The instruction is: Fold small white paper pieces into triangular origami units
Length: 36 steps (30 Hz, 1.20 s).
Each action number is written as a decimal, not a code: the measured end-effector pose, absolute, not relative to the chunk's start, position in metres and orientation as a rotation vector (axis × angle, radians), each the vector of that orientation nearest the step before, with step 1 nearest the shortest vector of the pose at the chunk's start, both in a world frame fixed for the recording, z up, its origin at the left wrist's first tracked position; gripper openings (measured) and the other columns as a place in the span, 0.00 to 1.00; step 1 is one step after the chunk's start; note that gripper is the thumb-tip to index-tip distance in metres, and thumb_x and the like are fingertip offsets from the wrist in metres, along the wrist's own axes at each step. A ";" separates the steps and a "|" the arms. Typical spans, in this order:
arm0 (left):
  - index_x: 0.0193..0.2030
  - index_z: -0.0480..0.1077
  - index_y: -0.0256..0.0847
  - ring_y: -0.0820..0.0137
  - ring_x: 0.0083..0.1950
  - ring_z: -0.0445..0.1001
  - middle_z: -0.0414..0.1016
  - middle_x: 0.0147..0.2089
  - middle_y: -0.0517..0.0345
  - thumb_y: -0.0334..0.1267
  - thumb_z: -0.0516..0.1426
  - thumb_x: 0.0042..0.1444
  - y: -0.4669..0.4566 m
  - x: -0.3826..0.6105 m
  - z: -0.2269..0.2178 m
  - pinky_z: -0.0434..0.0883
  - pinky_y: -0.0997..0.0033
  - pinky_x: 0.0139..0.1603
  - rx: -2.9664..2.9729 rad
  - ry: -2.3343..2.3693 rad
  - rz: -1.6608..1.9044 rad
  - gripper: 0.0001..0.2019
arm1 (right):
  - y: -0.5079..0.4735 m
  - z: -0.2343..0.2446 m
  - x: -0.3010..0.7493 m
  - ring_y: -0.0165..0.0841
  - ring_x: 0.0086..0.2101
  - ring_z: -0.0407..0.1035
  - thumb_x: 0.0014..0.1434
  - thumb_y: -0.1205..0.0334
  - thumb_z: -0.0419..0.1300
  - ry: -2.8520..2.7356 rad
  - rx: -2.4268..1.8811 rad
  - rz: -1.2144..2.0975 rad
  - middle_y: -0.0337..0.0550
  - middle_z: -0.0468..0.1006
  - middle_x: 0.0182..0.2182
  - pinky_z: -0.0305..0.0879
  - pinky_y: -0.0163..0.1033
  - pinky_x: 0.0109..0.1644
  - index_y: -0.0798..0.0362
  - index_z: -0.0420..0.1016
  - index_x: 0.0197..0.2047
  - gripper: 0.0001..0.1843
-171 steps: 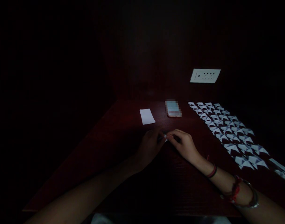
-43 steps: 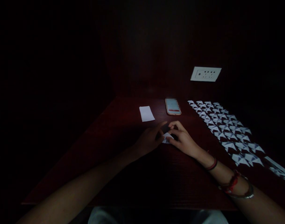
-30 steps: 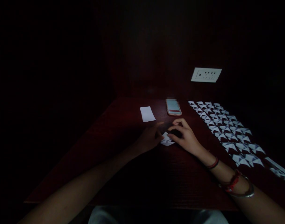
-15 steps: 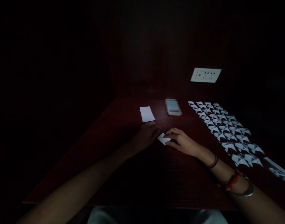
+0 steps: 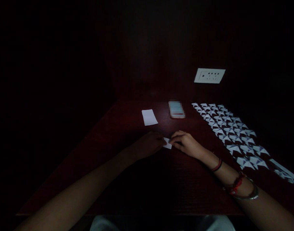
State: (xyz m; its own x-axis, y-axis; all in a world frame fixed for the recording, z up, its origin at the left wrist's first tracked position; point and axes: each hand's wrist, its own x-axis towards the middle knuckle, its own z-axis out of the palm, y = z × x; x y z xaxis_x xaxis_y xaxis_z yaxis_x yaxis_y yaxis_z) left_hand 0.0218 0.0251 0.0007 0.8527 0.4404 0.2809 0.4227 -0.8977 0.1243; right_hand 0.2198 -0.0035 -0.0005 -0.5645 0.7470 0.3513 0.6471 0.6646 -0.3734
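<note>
A small piece of folded white paper [image 5: 167, 143] lies on the dark red table [image 5: 108, 134] between my hands. My left hand [image 5: 151, 142] is closed, its fingertips pinching the paper's left side. At the right side of the paper, my right hand [image 5: 184, 142] pinches the edge with thumb and forefinger. Beyond my left hand lies a small stack of blank white paper [image 5: 149, 117]. On the right, rows of folded white paper pieces [image 5: 230, 128] with pointed tips cover the table.
A pixelated, phone-like rectangle [image 5: 176, 109] lies at the back of the table. On the dark wall behind is a white power socket [image 5: 210, 76]. A long white strip [image 5: 284, 169] lies near the right edge beside smaller folded scraps [image 5: 285, 176].
My left hand has come down and right onto the paper, and now grips it. The paper has turned and looks smaller. The whole view has shifted slightly.
</note>
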 end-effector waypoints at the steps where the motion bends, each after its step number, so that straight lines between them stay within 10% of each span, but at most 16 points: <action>1: 0.40 0.67 0.40 0.70 0.42 0.66 0.68 0.41 0.54 0.32 0.48 0.55 0.027 0.020 0.000 0.62 0.68 0.43 2.970 0.651 0.466 0.09 | -0.003 0.000 0.220 0.31 0.36 0.64 0.51 0.69 0.52 -2.400 -1.073 0.296 0.42 0.70 0.33 0.59 0.38 0.42 0.51 0.73 0.34 0.10; 36: 0.51 0.59 0.45 0.70 0.59 0.49 0.57 0.56 0.62 0.19 0.46 0.47 0.036 0.005 0.000 0.54 0.62 0.56 2.848 0.436 0.358 0.26 | 0.006 0.007 0.233 0.29 0.34 0.66 0.54 0.61 0.51 -2.560 -0.848 0.436 0.44 0.71 0.33 0.61 0.34 0.38 0.55 0.72 0.37 0.12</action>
State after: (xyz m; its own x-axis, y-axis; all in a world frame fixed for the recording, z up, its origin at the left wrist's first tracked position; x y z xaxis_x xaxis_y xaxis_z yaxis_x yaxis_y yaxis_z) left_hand 0.0053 0.0356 -0.0001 0.9255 0.3198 0.2028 0.2616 -0.9272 0.2681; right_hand 0.2333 0.0062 0.0074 -0.7321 0.6216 0.2786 0.4944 0.7662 -0.4104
